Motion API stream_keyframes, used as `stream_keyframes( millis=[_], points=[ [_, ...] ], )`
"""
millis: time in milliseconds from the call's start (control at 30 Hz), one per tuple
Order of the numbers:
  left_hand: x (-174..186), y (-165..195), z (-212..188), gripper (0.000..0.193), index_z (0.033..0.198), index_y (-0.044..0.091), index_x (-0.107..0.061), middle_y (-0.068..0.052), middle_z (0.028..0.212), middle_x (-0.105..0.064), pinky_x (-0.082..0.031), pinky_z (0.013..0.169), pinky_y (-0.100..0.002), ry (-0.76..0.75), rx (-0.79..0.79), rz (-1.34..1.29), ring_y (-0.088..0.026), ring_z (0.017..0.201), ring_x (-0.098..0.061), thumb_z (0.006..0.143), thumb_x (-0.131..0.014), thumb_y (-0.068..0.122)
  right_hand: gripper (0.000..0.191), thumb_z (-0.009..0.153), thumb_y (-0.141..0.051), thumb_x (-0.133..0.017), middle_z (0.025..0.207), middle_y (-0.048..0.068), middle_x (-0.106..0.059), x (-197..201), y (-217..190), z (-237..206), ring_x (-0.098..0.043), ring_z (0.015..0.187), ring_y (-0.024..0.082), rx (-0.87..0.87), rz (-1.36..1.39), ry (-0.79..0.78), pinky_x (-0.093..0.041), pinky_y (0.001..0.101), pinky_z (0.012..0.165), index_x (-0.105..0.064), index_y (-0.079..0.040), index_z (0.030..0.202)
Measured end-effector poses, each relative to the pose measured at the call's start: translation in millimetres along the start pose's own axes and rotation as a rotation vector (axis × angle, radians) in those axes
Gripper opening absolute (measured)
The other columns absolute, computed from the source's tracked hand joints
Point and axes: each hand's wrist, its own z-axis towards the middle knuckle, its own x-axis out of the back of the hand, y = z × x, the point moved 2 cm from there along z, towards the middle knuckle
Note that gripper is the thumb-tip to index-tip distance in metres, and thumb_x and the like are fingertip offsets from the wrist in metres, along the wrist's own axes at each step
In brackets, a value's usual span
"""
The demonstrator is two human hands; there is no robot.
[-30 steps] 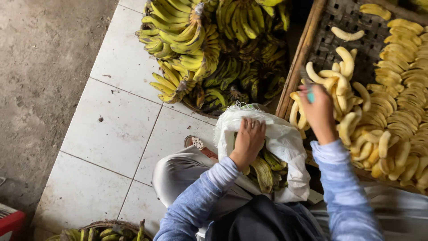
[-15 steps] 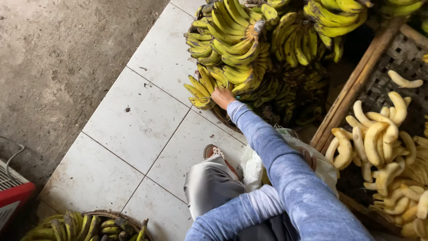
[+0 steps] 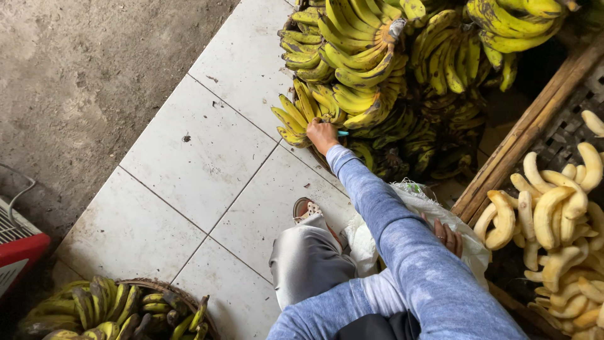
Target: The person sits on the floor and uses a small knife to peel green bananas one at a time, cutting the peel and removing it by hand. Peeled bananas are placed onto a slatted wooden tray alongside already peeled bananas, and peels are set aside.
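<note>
My right hand [image 3: 323,134] reaches far forward across my body and grips the stem end of a small yellow-green banana bunch [image 3: 297,115] at the edge of a big pile of bunches [image 3: 377,50]. A teal-handled tool [image 3: 343,133] sticks out of that same hand. My left hand [image 3: 448,237], with rings on it, rests on a white plastic bag [image 3: 377,242] by my knee, partly hidden under my right arm's blue sleeve.
At the right, peeled pale bananas [image 3: 553,214] lie on a mesh rack with a wooden frame [image 3: 522,138]. A round basket of dark green bananas [image 3: 126,308] stands at the bottom left beside a red crate [image 3: 22,252]. My sandalled foot [image 3: 306,208] rests on white floor tiles.
My right hand left the peeled bananas on the rack and swung left to the unpeeled bunch. The view turned left with it; my left hand stayed on the bag.
</note>
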Motion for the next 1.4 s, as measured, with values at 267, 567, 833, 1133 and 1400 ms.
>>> stream_keyframes(
  millis=[267,567,833,1133,1400],
  points=[
    [-4,11,0,0.054,0.143,0.006,-0.053,-0.018,0.151,-0.049,-0.026,0.117,-0.068,0.001,-0.007,-0.006,-0.04,0.143,-0.042,0.095,-0.055,0.029,0.011,0.087,-0.004,-0.064,0.102,0.017,-0.07,-1,4,-7,-0.075,0.083,0.032,0.105,0.153,-0.075,-0.061,0.0411,0.066,-0.072,-0.004,0.095],
    [-9,7,2,0.053,0.143,0.007,-0.053,-0.017,0.152,-0.049,-0.026,0.118,-0.068,0.004,-0.003,0.002,-0.04,0.142,-0.043,0.095,-0.055,0.028,0.006,0.09,-0.001,-0.06,0.097,0.017,-0.067,34,24,-16,-0.073,0.078,0.035,0.144,0.339,0.082,-0.06,0.0451,0.064,-0.064,-0.004,0.094],
    [-13,9,2,0.052,0.143,0.007,-0.054,-0.017,0.153,-0.049,-0.027,0.118,-0.067,0.004,-0.018,-0.008,-0.039,0.142,-0.044,0.095,-0.056,0.028,0.017,0.083,-0.004,-0.064,0.113,0.024,-0.071,9,23,-20,-0.075,0.071,0.029,0.197,0.115,0.07,-0.061,0.0378,0.057,-0.068,0.0,0.1],
    [-17,0,5,0.052,0.143,0.008,-0.054,-0.016,0.154,-0.049,-0.027,0.118,-0.067,0.001,-0.016,-0.02,-0.038,0.142,-0.045,0.095,-0.056,0.027,0.014,0.077,-0.004,-0.069,0.093,0.022,-0.075,10,2,1,-0.076,0.067,0.024,0.154,-0.068,0.104,-0.059,0.0342,0.054,-0.076,-0.002,0.088],
    [-19,-4,11,0.051,0.144,0.008,-0.054,-0.016,0.155,-0.049,-0.028,0.118,-0.066,0.011,-0.002,-0.015,-0.038,0.141,-0.046,0.095,-0.056,0.026,0.003,0.077,-0.006,-0.073,0.078,0.019,-0.073,56,-2,-4,-0.073,0.076,0.038,0.191,0.39,-0.023,-0.059,0.0481,0.067,-0.075,-0.006,0.079]
  ],
)
